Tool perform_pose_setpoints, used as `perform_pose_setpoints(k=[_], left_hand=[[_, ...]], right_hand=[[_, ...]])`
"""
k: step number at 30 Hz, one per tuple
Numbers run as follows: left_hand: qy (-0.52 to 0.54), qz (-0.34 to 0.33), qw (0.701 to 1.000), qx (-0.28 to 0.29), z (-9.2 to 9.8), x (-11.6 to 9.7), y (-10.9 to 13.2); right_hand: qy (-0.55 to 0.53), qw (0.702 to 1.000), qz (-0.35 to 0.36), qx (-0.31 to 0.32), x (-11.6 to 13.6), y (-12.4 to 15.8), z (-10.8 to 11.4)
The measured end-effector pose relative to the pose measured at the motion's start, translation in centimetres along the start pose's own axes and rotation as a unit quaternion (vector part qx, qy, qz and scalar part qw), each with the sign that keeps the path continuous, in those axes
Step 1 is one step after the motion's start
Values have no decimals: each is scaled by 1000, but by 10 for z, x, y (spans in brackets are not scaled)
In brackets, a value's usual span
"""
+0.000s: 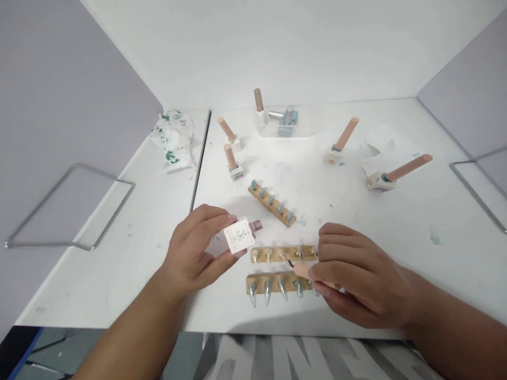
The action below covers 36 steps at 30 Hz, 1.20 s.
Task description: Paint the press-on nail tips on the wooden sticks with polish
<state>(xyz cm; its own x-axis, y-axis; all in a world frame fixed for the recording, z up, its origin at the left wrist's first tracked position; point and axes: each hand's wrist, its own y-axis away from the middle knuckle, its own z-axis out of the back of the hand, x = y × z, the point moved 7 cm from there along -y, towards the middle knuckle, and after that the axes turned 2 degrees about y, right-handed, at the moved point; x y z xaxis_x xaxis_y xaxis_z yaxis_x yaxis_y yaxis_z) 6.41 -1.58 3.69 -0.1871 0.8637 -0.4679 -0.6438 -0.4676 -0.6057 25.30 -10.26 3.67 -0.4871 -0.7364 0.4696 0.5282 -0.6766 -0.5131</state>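
My left hand is closed around a small square nail polish bottle, tilted with its open neck pointing right. My right hand pinches the bottle's peach-coloured brush cap, its brush tip resting over a wooden strip of nail tips. Just below lies a second wooden strip carrying several silver nail tips. A third strip with teal nail tips lies diagonally farther back.
Several polish bottles with tall peach caps stand around: two at left, one at right centre, one far right. A clear tray sits at the back. Crumpled stained tissue lies at left. Wire frames flank both sides.
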Motion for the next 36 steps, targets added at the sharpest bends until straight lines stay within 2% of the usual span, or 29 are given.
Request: perform_pose_setpoints(k=[12, 19, 28, 36], left_hand=[[0, 8, 1000, 0, 0, 1, 0], [6, 2, 1000, -8, 0, -1, -1], [8, 4, 1000, -5, -1, 0, 1], [12, 3, 1000, 0, 1, -1, -1]], right_hand=[[-13, 1000, 1, 4, 1, 0, -3], [2, 998, -19, -65, -2, -2, 15], [19, 999, -21, -35, -4, 3, 0], [-9, 1000, -6, -10, 1, 0, 0]])
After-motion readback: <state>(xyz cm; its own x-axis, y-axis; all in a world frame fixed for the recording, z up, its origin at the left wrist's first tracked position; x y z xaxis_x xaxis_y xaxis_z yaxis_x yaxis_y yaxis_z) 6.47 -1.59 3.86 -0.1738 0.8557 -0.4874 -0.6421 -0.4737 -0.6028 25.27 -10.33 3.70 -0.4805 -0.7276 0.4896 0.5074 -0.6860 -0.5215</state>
